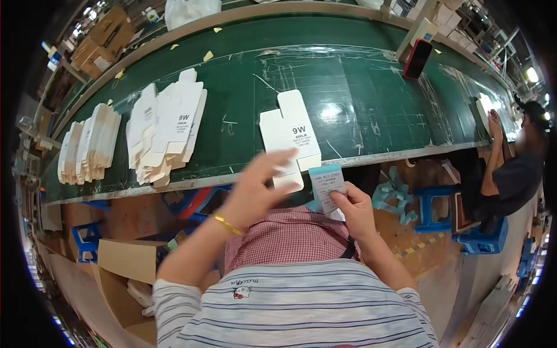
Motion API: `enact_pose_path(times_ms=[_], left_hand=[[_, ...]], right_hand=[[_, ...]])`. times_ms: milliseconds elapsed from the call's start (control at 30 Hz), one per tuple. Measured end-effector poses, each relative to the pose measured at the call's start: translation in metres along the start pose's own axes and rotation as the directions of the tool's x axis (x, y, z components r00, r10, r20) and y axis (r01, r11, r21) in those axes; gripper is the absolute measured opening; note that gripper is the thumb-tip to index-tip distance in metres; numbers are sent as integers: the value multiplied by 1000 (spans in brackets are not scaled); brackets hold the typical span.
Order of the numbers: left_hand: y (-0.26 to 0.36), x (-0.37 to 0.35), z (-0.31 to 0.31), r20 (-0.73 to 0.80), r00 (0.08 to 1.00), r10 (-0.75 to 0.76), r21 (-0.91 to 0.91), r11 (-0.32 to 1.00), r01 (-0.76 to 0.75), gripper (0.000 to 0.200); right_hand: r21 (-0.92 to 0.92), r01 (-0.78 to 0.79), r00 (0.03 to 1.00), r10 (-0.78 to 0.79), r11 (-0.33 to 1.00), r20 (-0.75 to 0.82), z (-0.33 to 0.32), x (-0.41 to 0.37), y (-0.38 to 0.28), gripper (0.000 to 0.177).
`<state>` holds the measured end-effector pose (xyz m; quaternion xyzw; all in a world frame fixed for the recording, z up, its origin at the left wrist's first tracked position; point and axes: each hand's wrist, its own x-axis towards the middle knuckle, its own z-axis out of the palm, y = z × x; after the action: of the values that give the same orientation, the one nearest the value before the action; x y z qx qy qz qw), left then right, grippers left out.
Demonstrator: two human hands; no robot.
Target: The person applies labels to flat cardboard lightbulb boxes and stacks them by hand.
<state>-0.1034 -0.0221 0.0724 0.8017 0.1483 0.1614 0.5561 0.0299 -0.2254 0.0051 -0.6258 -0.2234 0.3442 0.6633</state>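
Observation:
My right hand (355, 211) pinches a light blue strip of printed labels (329, 184) between thumb and fingers, just off the table edge. Flat white carton (297, 129), printed "9W", lies on the green table with its lower flaps over the front edge. Over that lower end, my left hand (255, 188) is slightly blurred, thumb and fingers spread apart around the flaps. Further left lie two overlapping piles of similar flat cartons, a nearer pile (168, 124) and a farther pile (90, 142).
A red-edged phone (417, 59) leans at the table's far side. At the right end another person (513, 156) works at the table. Below are blue stools (432, 209), a tangle of light blue backing strip (394, 197) and an open cardboard box (127, 278).

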Motion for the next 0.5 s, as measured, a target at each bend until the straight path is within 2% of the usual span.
enact_pose_path(times_ms=[33,67,133,167,200,233,267,300,367,400,433,467,500], left_hand=[[-7,2,25,41,999,14,-131,991,-9,59],[-10,4,44,-13,999,42,-187,981,-43,49],[-9,8,52,58,998,-27,-202,979,38,39],[-7,10,55,91,994,-63,-205,976,81,34],[-3,12,57,41,997,-60,-235,970,68,24],[-2,12,58,64,994,-94,-268,958,107,25],[-2,12,57,91,988,-127,-294,944,148,25],[-1,13,56,118,981,-156,-315,930,186,26],[2,13,54,126,987,-98,-269,955,129,26],[1,13,55,102,994,-48,-269,960,74,26],[-1,12,56,74,997,1,-270,963,19,26],[-1,14,57,62,998,5,-279,960,12,22],[0,13,56,80,996,-46,-295,953,68,21]], right_hand=[[-9,34,999,-35,999,-6,-1,0,0,20],[17,23,1000,-23,1000,-1,-3,-1,-3,24],[72,-7,1000,6,997,15,-3,-3,-14,32],[47,51,999,-51,998,10,-3,-2,-24,36],[25,107,994,-108,994,7,-2,1,-40,40],[6,163,987,-163,987,4,-2,4,-50,44],[-104,242,970,-238,965,43,-4,8,-53,34],[-199,252,968,-245,947,61,-8,9,-57,29],[-381,278,960,-258,882,105,-12,11,-67,20],[-381,267,961,-271,885,44,-6,11,-69,9],[-351,272,959,-282,896,22,-3,11,-67,9],[-322,276,957,-290,906,3,-1,12,-62,9],[-293,280,955,-297,914,-13,0,13,-58,9]])
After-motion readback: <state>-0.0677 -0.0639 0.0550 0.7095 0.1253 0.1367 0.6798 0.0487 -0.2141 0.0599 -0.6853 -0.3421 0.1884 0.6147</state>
